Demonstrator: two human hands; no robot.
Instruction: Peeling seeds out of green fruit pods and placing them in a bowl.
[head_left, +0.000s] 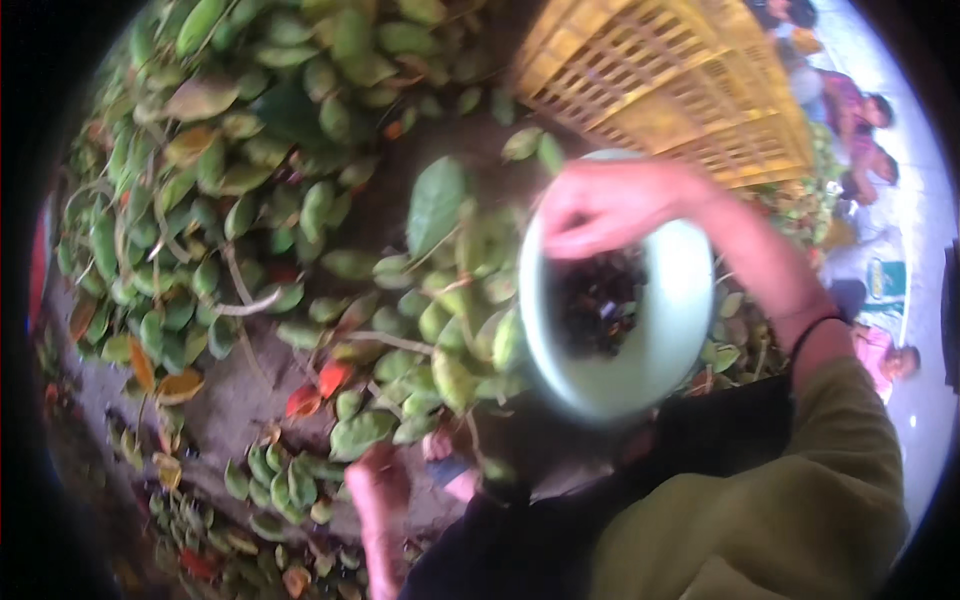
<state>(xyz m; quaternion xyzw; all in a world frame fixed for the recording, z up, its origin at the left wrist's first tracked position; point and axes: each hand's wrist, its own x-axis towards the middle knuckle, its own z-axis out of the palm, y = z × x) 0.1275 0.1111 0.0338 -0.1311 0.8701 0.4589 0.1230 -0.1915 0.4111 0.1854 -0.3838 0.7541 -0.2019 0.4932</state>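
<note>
A pale green bucket [598,392] stands right of centre with a heap of small dark pieces [600,305] inside, too blurred to name. Over its far left rim, my right hand [610,208] is closed with the fingers curled down. Whatever those fingers may hold is hidden. At the lower middle, my left hand [379,480] is curled closed, just below a green pod [362,436]. I cannot make out what is in it. Between the hands lies a bunch of green pods [452,378] on stems, partly against the bucket's left side.
Yellow slatted crates [690,95] stand beyond the bucket. A large pile of green pods [200,200] with stems covers the left, and a broad green leaf [437,207] lies at its edge. Red-orange split husks [320,388] are scattered nearby. Several people sit along the right edge.
</note>
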